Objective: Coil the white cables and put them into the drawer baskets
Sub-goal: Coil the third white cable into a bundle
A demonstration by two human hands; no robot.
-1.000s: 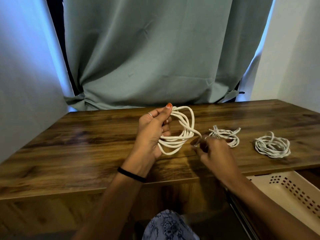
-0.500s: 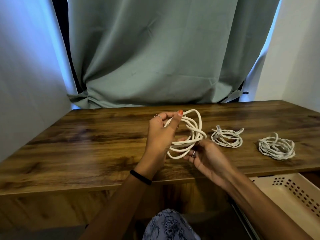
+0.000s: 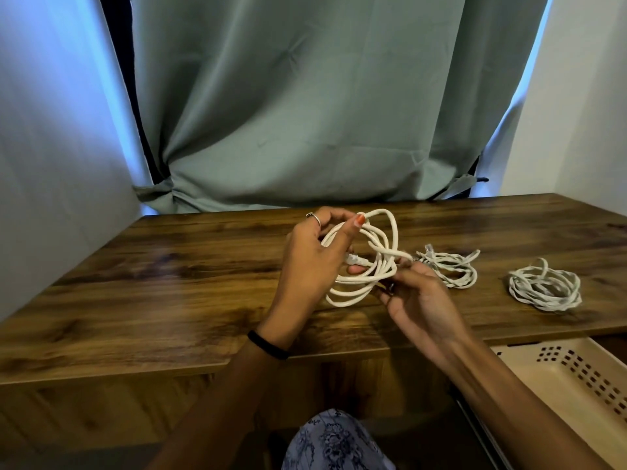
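My left hand [image 3: 310, 262] grips a thick white cable coil [image 3: 371, 266] held up above the wooden table [image 3: 169, 300], thumb and fingers curled round the loops. My right hand [image 3: 419, 300] pinches the free end of that same cable at the coil's right side. Two thinner white cable bundles lie on the table to the right: a small one [image 3: 453, 269] just beyond my right hand and a rounder one [image 3: 544, 290] farther right. A beige perforated drawer basket [image 3: 576, 378] stands pulled out under the table's front edge at lower right.
A grey-green curtain [image 3: 322, 113] hangs behind the table. White walls close in on the left [image 3: 51, 164] and right [image 3: 583, 113]. My patterned lap [image 3: 336, 442] shows below the table edge.
My right hand has come up from under the coil and now pinches the cable end across its right side. My left hand has turned the coil slightly. The camera view has shifted a little.
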